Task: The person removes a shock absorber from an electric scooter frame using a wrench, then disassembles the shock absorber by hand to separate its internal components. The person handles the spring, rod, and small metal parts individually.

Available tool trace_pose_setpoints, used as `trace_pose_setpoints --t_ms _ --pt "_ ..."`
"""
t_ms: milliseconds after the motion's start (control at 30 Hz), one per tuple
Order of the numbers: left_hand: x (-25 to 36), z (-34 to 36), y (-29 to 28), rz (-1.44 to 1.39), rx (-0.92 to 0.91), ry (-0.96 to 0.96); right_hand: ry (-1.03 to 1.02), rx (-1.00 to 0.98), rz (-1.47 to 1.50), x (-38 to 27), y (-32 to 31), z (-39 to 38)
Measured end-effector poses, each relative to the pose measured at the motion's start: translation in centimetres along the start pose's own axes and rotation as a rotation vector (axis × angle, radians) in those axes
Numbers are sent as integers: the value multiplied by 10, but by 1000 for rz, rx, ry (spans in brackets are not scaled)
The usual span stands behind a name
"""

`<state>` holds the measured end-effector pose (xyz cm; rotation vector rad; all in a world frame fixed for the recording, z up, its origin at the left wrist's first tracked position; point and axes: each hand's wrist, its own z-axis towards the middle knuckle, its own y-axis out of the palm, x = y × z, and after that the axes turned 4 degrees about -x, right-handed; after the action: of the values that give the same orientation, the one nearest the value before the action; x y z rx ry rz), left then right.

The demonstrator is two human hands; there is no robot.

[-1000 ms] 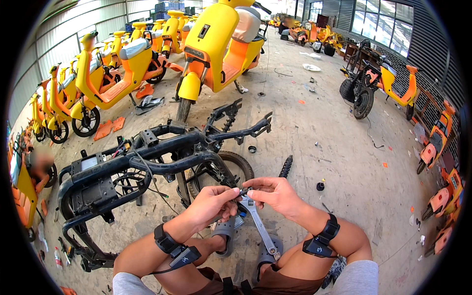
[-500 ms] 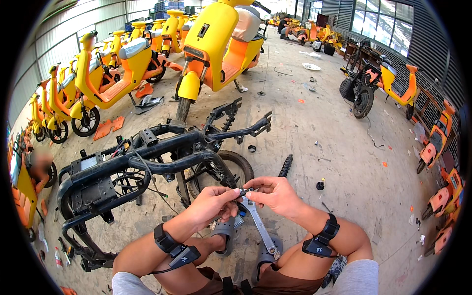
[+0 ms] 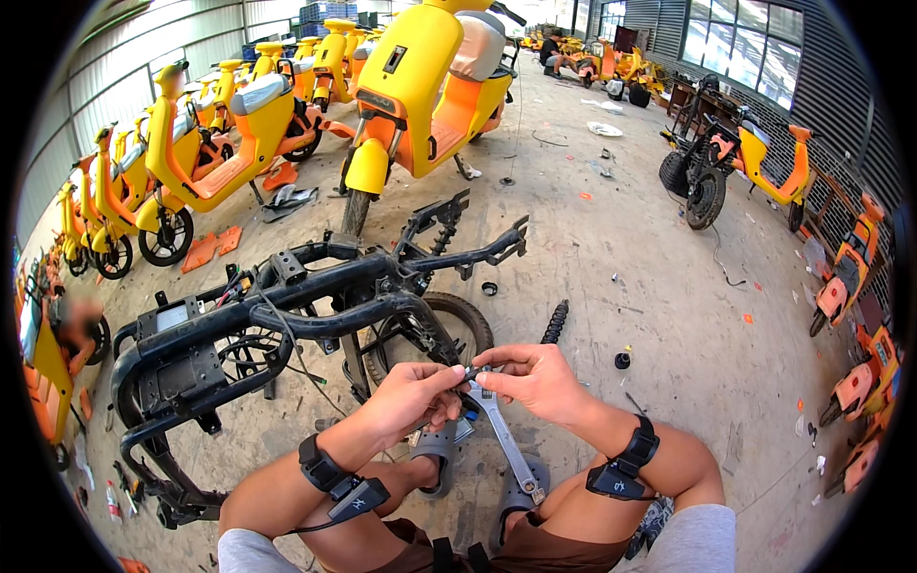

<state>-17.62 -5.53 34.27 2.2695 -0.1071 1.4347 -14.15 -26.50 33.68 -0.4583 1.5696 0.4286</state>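
My left hand point(image 3: 416, 393) and my right hand point(image 3: 531, 380) meet in front of me, each closed in a pinch. Between their fingertips is a small dark part point(image 3: 473, 373), mostly covered by the fingers, so its kind cannot be made out. Just below the hands a silver wrench point(image 3: 509, 444) slants down toward my right shoe, its upper end partly behind the fingers. Beyond my left hand lies a stripped black scooter frame point(image 3: 325, 286) on its side, with its wheel point(image 3: 468, 325) near the fingers and loose cables hanging from it.
A black coil-spring shock absorber point(image 3: 556, 323) lies beyond my right hand, and a small black cylindrical piece point(image 3: 623, 361) is to its right. A yellow scooter point(image 3: 401, 86) stands past the frame. More scooters line both sides. Orange panels point(image 3: 212, 247) lie at left.
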Motion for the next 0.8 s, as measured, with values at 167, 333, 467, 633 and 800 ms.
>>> trace_pose_setpoints --t_ms 167,333,467,633,800 --pt "1 0 1 -20 5 -2 -19 5 -13 0 0 0" --pt "1 -1 1 -35 6 -2 -37 9 -2 0 1 0" --pt "1 -1 1 -54 9 -10 -46 4 2 1 0 0" --pt "-2 -1 -4 -82 -27 -5 -84 -51 -84 2 -2 1" --pt "-3 1 -3 -101 -34 -29 -72 -67 -95 -2 -1 -1"
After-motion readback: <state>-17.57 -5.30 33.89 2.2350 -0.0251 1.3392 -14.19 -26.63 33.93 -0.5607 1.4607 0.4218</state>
